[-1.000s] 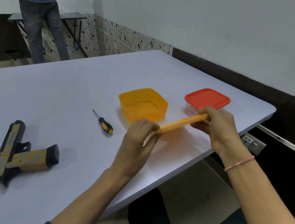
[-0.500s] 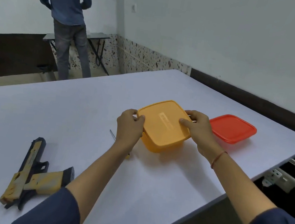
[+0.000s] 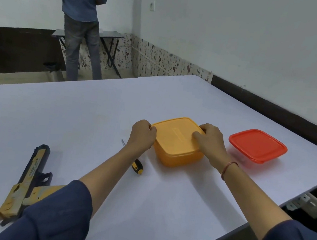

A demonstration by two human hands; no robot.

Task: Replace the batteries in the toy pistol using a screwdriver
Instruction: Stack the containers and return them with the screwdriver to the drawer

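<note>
Pressure from left hand (image 3: 143, 133) and right hand (image 3: 208, 143), both curled on the orange box (image 3: 178, 147) lid, could skid it onto the screwdriver (image 3: 137, 167); toy pistol (image 3: 31, 166) lies untouched by the near left corner of the counter (image 3: 74, 120).

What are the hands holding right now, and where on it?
Square orange plastic lidded container: left hand grips its lid's left edge, right hand its right edge.

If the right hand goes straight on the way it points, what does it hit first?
The right hand grips the orange lid and would slide across it; past its far edge only table shows, though depth is unclear.
</note>
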